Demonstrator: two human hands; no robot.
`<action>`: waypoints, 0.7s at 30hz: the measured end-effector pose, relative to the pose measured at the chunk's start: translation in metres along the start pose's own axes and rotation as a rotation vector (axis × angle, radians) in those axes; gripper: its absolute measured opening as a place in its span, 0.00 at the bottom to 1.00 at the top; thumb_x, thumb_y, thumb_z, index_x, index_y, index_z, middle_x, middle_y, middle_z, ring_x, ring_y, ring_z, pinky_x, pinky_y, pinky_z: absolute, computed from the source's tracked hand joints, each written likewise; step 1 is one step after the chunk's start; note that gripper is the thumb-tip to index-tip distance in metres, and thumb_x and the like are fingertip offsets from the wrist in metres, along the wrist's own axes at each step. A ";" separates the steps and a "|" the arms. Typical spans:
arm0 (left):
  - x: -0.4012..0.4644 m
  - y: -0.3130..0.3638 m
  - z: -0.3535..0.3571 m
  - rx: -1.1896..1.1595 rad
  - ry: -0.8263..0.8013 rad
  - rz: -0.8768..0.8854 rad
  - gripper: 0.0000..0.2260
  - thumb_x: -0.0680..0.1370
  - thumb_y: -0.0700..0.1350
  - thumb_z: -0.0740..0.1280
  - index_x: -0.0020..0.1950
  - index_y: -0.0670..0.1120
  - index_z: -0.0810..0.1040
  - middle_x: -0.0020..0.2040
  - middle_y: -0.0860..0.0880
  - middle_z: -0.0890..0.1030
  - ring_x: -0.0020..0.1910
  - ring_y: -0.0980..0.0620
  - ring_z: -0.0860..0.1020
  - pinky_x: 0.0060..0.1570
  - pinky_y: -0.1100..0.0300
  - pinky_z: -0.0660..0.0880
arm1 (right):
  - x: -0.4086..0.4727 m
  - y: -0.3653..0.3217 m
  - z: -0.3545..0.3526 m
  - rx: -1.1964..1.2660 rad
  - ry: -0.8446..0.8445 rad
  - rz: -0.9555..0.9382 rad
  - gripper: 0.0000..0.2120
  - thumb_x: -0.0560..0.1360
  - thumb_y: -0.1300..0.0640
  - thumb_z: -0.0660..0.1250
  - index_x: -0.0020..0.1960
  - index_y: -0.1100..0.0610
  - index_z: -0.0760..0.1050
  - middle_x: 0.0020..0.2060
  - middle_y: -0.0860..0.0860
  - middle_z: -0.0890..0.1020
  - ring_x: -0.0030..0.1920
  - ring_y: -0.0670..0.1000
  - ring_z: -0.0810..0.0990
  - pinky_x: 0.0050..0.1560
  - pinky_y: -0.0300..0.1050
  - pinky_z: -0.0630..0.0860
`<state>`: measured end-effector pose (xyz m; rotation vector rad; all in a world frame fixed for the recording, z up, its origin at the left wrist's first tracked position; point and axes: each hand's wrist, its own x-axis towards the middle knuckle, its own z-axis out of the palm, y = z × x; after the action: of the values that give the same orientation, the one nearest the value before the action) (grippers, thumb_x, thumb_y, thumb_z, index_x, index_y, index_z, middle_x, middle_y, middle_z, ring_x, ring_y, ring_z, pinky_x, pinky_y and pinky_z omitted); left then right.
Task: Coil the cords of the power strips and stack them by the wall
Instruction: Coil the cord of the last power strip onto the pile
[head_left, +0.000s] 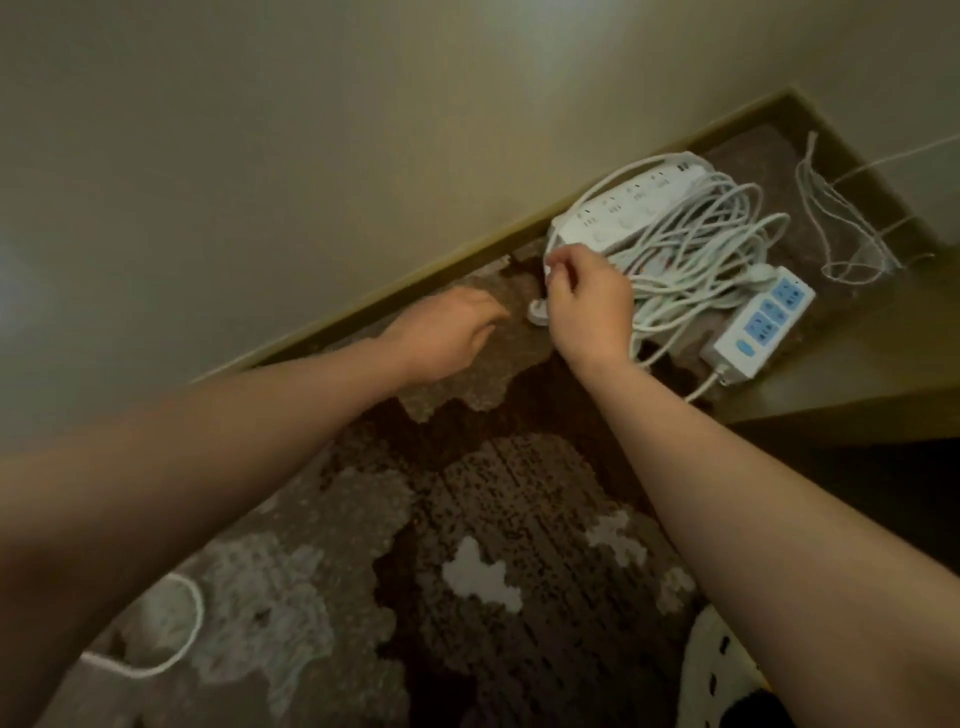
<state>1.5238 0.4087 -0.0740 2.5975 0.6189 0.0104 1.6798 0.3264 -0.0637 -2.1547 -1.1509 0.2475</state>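
Carpet (493, 499) fills the lower view, patterned brown and grey, with the wall (311, 156) and its skirting running toward two o'clock. Against that wall, at about one o'clock, lies the pile: a long white power strip (631, 205) on top of a loose heap of white cords (696, 260), and a blue-socketed power strip (761, 327) at the heap's near edge. The right hand (589, 306) is on the pile's left end, fingers pinching a cord just above a white plug (537, 314). The left hand (447, 332) hovers at ten o'clock of it, fingers loosely curled and holding nothing. Stacking looks mostly done; the cords want tidying, and one stray cord loop (171, 629) lies at seven o'clock.
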 end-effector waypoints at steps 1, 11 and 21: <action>-0.030 -0.008 -0.003 -0.019 0.018 -0.045 0.15 0.79 0.40 0.60 0.64 0.44 0.77 0.62 0.45 0.78 0.62 0.46 0.75 0.61 0.54 0.70 | -0.010 -0.017 0.010 0.013 -0.061 -0.075 0.11 0.77 0.58 0.61 0.53 0.56 0.82 0.48 0.54 0.85 0.50 0.56 0.81 0.47 0.45 0.72; -0.362 -0.063 -0.015 -0.063 0.291 -0.900 0.15 0.74 0.32 0.63 0.59 0.40 0.79 0.58 0.39 0.80 0.59 0.41 0.77 0.59 0.53 0.70 | -0.158 -0.194 0.139 0.029 -0.846 -0.824 0.14 0.79 0.55 0.60 0.62 0.54 0.77 0.57 0.53 0.81 0.58 0.56 0.78 0.50 0.54 0.78; -0.542 -0.058 0.008 -0.052 0.610 -1.331 0.19 0.74 0.39 0.64 0.65 0.45 0.71 0.62 0.44 0.72 0.59 0.43 0.73 0.54 0.49 0.74 | -0.315 -0.319 0.236 -0.261 -0.953 -1.247 0.35 0.75 0.34 0.61 0.78 0.41 0.55 0.80 0.53 0.50 0.78 0.61 0.52 0.74 0.63 0.53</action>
<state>1.0128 0.2189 -0.0538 1.6213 2.3378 0.3757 1.1734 0.3104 -0.0821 -1.0356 -2.9053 0.5646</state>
